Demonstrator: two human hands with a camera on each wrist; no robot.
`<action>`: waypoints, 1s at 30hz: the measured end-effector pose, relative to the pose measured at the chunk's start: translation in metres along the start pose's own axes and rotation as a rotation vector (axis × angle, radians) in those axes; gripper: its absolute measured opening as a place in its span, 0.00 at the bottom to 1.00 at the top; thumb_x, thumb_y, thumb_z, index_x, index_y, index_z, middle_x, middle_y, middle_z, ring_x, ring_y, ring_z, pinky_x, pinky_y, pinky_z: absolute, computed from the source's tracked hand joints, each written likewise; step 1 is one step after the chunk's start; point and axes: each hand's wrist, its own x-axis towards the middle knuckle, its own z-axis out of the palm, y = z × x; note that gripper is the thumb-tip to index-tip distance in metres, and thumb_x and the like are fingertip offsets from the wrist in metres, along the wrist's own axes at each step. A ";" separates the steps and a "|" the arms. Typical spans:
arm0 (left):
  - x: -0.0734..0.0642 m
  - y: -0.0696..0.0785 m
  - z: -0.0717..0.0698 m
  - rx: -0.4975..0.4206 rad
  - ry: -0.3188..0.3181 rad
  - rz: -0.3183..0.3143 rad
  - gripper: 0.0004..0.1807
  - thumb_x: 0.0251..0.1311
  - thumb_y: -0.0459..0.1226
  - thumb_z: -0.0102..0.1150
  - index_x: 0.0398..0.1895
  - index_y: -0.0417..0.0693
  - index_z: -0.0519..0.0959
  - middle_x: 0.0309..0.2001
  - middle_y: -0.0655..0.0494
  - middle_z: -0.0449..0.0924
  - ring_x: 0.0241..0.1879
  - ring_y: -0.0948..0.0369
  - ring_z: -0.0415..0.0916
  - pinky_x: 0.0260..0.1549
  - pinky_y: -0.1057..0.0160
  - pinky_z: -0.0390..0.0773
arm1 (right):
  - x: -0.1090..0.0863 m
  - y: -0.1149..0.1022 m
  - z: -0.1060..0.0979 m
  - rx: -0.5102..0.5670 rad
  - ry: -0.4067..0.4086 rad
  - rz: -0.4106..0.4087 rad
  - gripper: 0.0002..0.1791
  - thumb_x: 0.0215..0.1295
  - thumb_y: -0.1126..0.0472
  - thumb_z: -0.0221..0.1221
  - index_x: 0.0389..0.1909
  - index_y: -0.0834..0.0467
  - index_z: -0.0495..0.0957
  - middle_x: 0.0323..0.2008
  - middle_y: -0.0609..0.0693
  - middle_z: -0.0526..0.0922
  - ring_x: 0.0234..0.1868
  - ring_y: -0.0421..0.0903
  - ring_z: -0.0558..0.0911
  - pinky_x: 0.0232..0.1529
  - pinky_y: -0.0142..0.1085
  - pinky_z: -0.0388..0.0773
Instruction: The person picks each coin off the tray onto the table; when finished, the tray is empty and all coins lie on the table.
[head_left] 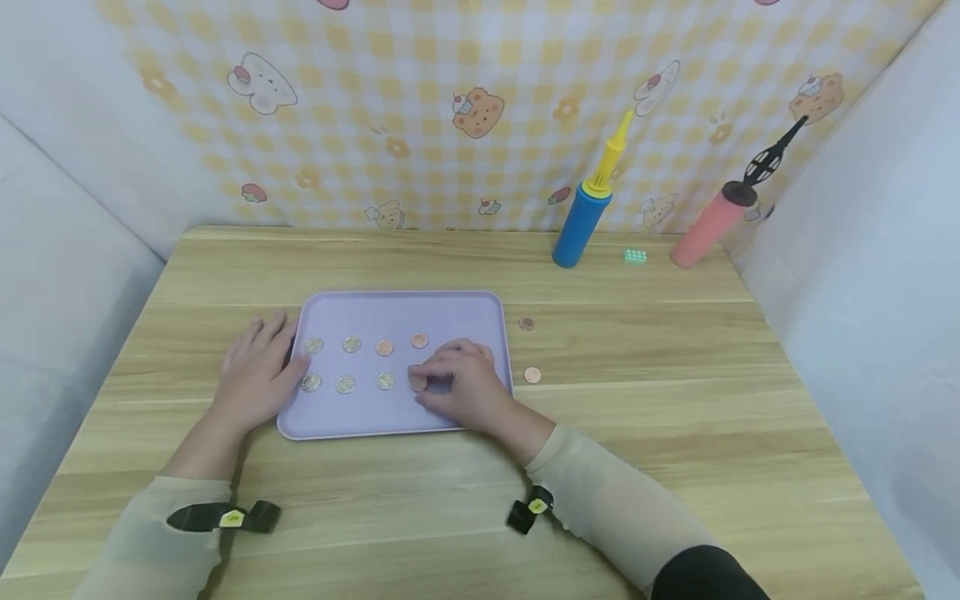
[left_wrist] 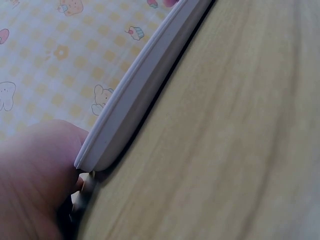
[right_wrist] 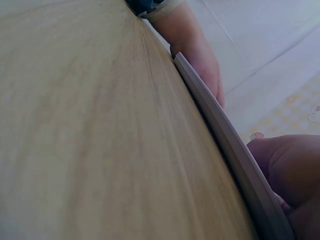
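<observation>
On my head feed the lilac tray (head_left: 397, 314), shallow and round-cornered, lies on the wood-grain table (head_left: 712, 400). Taking its middle as the clock's centre, I count two rows of coins inside, well spaced: five silvery coins (head_left: 345, 384) and two copper coins (head_left: 385, 347) lie flat in view. An eighth, the pinched coin (head_left: 417, 383), is at the lower row's right end, over the tray, just past four o'clock. The right hand (head_left: 465, 385), at about three, has that coin between thumb and index finger. Outside the rim, near three o'clock, I see two loose coins (head_left: 532, 375), the farther one darker.

At nine o'clock the left hand (head_left: 258, 367) rests with its fingers extended outside the rim and its thumb over it; I can't tell whether the thumb touches the coins beside it.

Fingers cover part of the pinched coin, so I can't make out its colour or whether it touches the tray. Both wrist feeds give me mostly the tray's outer wall, which hides the coins; the right hand is cut off at four o'clock there.
</observation>
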 end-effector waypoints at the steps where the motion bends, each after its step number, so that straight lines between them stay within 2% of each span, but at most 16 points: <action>1: 0.000 0.000 0.000 -0.001 0.000 -0.001 0.36 0.81 0.47 0.45 0.84 0.37 0.57 0.83 0.28 0.47 0.81 0.26 0.35 0.72 0.22 0.34 | 0.000 0.000 0.000 0.016 -0.001 0.019 0.18 0.56 0.61 0.80 0.49 0.50 0.93 0.44 0.40 0.92 0.57 0.44 0.80 0.65 0.50 0.66; 5: -0.001 0.001 -0.001 -0.002 -0.002 -0.002 0.36 0.81 0.47 0.45 0.84 0.37 0.57 0.83 0.28 0.47 0.81 0.26 0.35 0.72 0.22 0.34 | 0.002 0.001 -0.001 0.068 0.003 0.079 0.21 0.56 0.61 0.81 0.52 0.51 0.92 0.45 0.41 0.92 0.54 0.43 0.81 0.65 0.45 0.69; 9: -0.001 0.001 -0.001 -0.003 -0.003 -0.004 0.36 0.81 0.47 0.45 0.84 0.37 0.57 0.83 0.28 0.47 0.81 0.26 0.35 0.72 0.22 0.34 | 0.002 0.003 -0.002 0.101 0.021 0.097 0.22 0.55 0.60 0.81 0.53 0.52 0.91 0.46 0.43 0.92 0.52 0.43 0.82 0.61 0.40 0.74; 22: -0.001 0.002 -0.001 -0.006 0.001 -0.004 0.36 0.80 0.47 0.45 0.84 0.37 0.57 0.83 0.29 0.46 0.81 0.27 0.35 0.71 0.21 0.34 | 0.002 0.000 -0.005 0.195 0.045 0.128 0.23 0.54 0.62 0.82 0.53 0.54 0.91 0.45 0.46 0.92 0.51 0.43 0.83 0.58 0.38 0.77; 30: -0.001 0.002 -0.001 -0.004 0.000 -0.002 0.36 0.81 0.47 0.44 0.84 0.37 0.57 0.83 0.29 0.47 0.81 0.27 0.35 0.72 0.22 0.34 | 0.003 -0.001 -0.007 0.287 0.046 0.250 0.24 0.52 0.62 0.82 0.52 0.53 0.92 0.45 0.45 0.90 0.49 0.40 0.83 0.55 0.35 0.79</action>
